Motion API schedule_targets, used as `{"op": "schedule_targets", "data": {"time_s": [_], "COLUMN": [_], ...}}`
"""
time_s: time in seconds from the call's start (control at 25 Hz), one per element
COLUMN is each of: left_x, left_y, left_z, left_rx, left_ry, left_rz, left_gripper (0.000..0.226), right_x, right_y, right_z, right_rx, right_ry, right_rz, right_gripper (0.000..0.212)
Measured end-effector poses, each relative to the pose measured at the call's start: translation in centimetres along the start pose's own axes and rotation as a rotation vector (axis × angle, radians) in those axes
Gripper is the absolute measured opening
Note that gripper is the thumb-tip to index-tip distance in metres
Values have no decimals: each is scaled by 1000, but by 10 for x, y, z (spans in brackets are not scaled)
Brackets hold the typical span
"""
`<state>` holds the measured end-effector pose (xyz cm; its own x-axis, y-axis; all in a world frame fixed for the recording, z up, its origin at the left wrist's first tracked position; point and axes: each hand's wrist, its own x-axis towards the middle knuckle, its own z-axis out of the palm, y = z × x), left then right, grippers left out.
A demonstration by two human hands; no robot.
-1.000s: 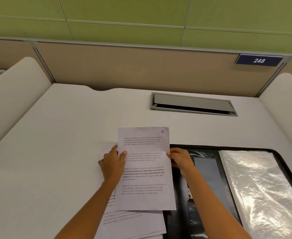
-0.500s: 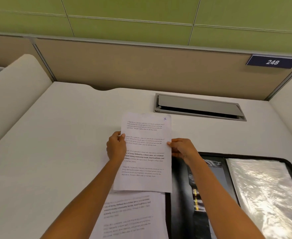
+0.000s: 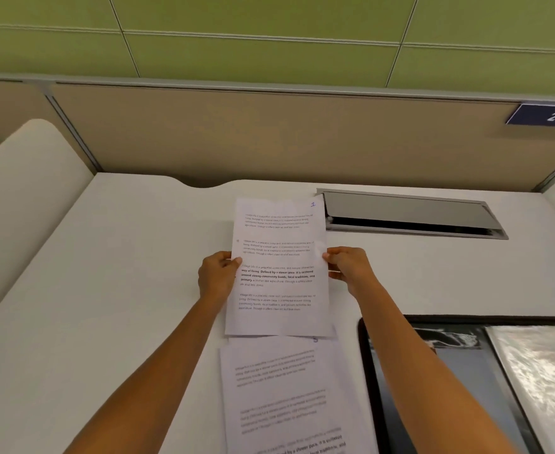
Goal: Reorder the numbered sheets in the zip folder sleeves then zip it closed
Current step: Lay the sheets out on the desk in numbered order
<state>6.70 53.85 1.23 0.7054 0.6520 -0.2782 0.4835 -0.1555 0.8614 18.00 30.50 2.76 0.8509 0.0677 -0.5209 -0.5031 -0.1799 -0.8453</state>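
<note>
I am counting one sheet (image 3: 279,267) in hand, one paper stack (image 3: 286,388), one zip folder (image 3: 367,371), one cable hatch (image 3: 410,214), one number plate (image 3: 544,116).

The numbered sheet (image 3: 279,267) is thin, matt white paper, slightly creased; the stacked sheets (image 3: 286,388) match. The desk (image 3: 122,290) is smooth, matt off-white. The zip folder (image 3: 372,388) is glossy black, its clear plastic sleeve (image 3: 544,371) shiny and wrinkled. The cable hatch (image 3: 410,211) looks like brushed grey metal.
</note>
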Motion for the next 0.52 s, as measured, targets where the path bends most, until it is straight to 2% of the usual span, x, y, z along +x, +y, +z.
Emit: {"op": "schedule_targets", "data": {"time_s": [0.28, 0.52], "left_x": [50, 69], "left_y": [2, 1], "left_z": [-8, -3], "left_rx": [31, 192], "left_ry": [-15, -81], "left_rz": [11, 46], "left_gripper": [29, 51], "right_x": [44, 72], "right_y": [-18, -17], "right_z": [45, 56], "right_rx": [-37, -171], "right_ry": [92, 171], "right_rz": [-32, -54], "right_gripper": [7, 17]}}
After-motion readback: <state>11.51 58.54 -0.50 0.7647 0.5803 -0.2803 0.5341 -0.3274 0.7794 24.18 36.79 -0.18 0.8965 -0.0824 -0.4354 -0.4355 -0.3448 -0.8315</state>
